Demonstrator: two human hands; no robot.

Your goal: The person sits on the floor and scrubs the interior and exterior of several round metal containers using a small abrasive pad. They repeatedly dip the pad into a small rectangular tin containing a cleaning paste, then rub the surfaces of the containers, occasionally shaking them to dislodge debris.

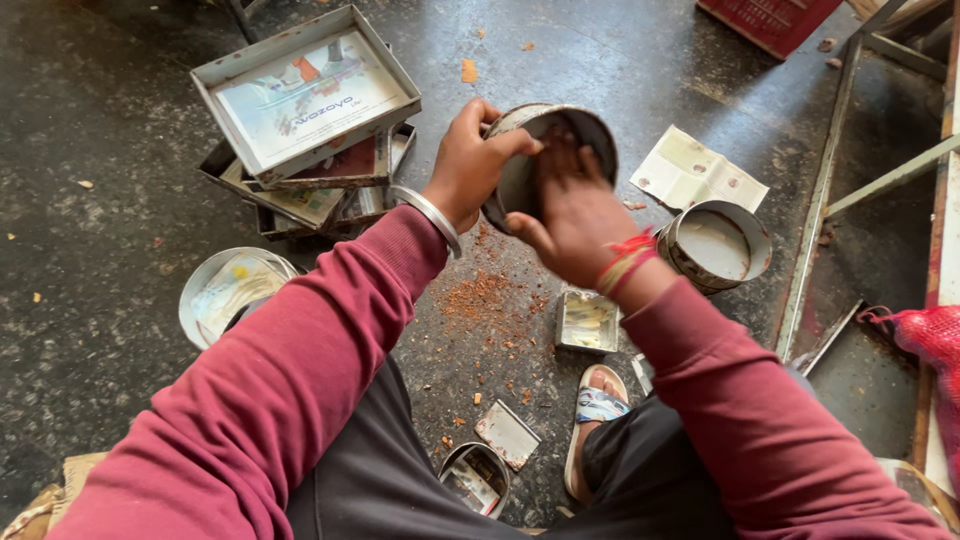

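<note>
Two hands are shown at work on one round metal tin (545, 150), which is held tilted above the dark floor (100, 300). The left hand (470, 160) is clamped on the tin's rim; the right hand (575, 215) is pressed into its open mouth, fingers closed against the inner wall. A slip is judged possible: the rim looks thin and could cut a finger, or the tin could be dropped onto the sandalled foot (597, 400) below. Reddish-brown crumbs (490, 295) are scattered directly beneath. A second round tin (715, 245) is seen near the right wrist, a small square tin (587, 320) just below it, stacked rectangular trays (305, 110) to the left, and a folded paper (695, 170) beyond. Nothing is seen between hands and tin.
</note>
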